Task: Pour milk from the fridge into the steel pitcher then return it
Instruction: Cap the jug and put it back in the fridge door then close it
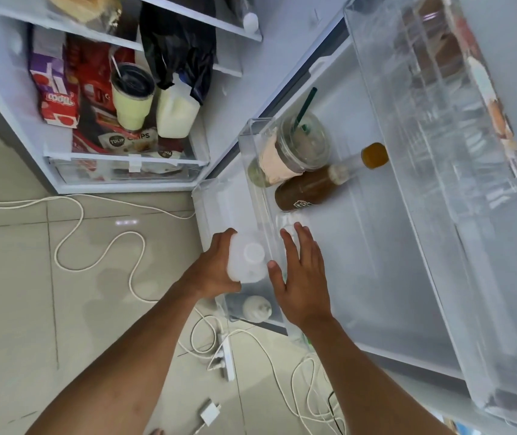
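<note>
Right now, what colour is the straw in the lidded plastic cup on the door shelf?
Dark green straw; head view shows it.

The scene is lit brightly and evenly; glare is seen on the floor (15,277), and the edges are bent and softly blurred.

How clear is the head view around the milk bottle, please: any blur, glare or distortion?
Head view: the wide lens bends the edges of the door; the bottle in the left hand is washed out, white on white, its outline soft; the top bin is smeared with blur; a small glare spot sits on the floor.
</note>
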Demonstrator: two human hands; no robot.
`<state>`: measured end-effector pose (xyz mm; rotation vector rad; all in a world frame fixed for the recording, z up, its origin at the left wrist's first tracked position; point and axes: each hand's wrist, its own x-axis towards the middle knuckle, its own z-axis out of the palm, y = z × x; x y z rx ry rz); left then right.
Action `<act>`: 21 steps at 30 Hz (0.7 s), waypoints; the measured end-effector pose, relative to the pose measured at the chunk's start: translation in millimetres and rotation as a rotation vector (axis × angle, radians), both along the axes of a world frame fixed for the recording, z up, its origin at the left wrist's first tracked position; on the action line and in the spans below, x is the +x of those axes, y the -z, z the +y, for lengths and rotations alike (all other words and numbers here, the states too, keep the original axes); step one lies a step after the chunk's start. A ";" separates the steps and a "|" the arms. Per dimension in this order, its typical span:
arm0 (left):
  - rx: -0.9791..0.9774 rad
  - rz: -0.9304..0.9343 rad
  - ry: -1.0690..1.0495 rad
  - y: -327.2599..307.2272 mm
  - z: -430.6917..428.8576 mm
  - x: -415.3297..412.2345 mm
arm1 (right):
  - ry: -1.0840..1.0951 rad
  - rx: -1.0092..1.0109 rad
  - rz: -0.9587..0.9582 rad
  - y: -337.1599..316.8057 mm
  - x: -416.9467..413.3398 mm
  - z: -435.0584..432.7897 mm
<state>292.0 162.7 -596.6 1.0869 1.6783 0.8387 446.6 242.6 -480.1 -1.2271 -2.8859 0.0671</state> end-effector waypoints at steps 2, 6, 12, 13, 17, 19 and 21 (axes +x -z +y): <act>0.009 0.053 0.051 2.8 1.0 5.6 | 0.006 0.005 0.001 0.5 2.7 1.3; 0.058 0.120 0.110 7.5 10.6 12.2 | 0.002 0.016 0.011 2.2 2.5 1.9; 0.071 0.190 0.169 4.9 25.1 19.4 | 0.005 0.042 0.016 3.9 2.4 1.8; 0.075 0.197 0.177 5.2 25.6 20.1 | 0.006 0.043 0.018 4.5 2.1 1.5; 0.086 0.211 0.204 9.1 26.0 27.2 | 0.008 0.056 0.019 5.9 4.1 1.9; 0.082 0.205 0.194 16.2 25.2 30.2 | 0.008 0.060 0.022 6.7 4.6 2.2; 0.074 0.185 0.172 23.5 24.4 32.0 | 0.001 0.055 0.032 6.7 4.4 2.5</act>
